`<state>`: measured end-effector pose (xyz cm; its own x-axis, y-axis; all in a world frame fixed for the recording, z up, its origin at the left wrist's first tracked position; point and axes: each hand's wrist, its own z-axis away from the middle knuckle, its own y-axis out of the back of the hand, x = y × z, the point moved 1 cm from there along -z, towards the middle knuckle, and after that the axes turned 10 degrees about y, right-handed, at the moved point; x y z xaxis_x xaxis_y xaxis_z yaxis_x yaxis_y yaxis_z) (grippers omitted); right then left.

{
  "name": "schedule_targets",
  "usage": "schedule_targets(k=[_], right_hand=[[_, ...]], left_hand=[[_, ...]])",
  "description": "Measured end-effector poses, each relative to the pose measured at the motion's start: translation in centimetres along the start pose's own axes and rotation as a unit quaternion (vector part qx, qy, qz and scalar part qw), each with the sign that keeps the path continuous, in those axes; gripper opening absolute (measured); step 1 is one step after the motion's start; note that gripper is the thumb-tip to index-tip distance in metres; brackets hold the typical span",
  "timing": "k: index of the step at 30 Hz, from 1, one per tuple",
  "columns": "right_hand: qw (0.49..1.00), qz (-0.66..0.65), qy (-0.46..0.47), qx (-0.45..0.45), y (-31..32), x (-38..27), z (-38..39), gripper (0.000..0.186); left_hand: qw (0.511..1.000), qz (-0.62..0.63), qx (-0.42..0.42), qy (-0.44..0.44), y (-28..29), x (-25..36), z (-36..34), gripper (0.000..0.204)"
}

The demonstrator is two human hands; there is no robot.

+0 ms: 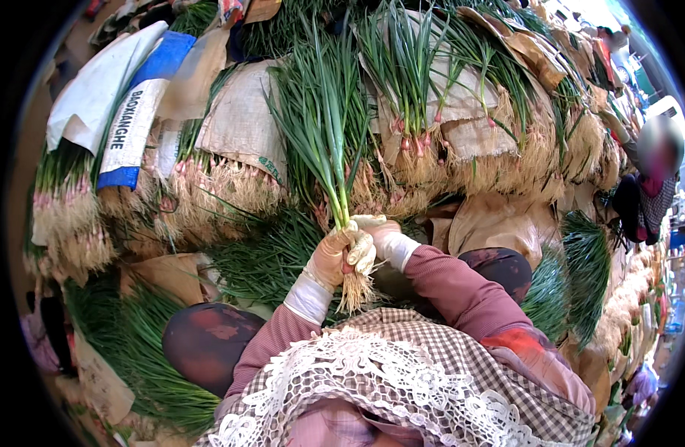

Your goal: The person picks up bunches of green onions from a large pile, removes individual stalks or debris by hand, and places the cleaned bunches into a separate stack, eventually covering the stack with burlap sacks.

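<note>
A bunch of spring onions (329, 141) stands nearly upright in front of me, its long green leaves pointing away and its pale roots (355, 289) hanging toward my lap. My left hand (332, 253), in an off-white glove, is closed round the lower stems, just above the roots. From the right, my right hand (374, 237), gloved too, wraps its fingers over the same stems. Both hands touch each other there. A reddish bulb shows below the fingers; the other bulbs are hidden by the gloves.
Beyond my hands runs a long row of root-out onion bunches (417, 149), partly covered by sacks (245, 112). Loose green leaves (260, 253) lie between my knees and the row. More cut greens (152, 357) are at my left. Another person (648, 182) is at the far right.
</note>
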<state>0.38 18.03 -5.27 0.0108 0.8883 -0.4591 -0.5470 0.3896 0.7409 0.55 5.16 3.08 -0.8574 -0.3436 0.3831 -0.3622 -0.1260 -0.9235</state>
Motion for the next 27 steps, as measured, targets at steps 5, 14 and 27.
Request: schedule_targets(k=[5,14,27], right_hand=[[0.994,-0.023,0.025,-0.109,4.2,-1.3,-0.7,0.043],[0.948,-0.205,-0.07,0.233,12.8,-0.5,-7.1,0.032],[0.991,0.081,0.111,0.002,6.3,-6.5,5.6,0.033]], left_hand=[[0.998,0.023,0.035,-0.049,0.5,1.3,1.3,0.036],[0.995,-0.016,0.015,-0.1,-2.6,4.0,1.9,0.023],[0.901,-0.175,0.392,0.066,4.7,1.1,1.0,0.02]])
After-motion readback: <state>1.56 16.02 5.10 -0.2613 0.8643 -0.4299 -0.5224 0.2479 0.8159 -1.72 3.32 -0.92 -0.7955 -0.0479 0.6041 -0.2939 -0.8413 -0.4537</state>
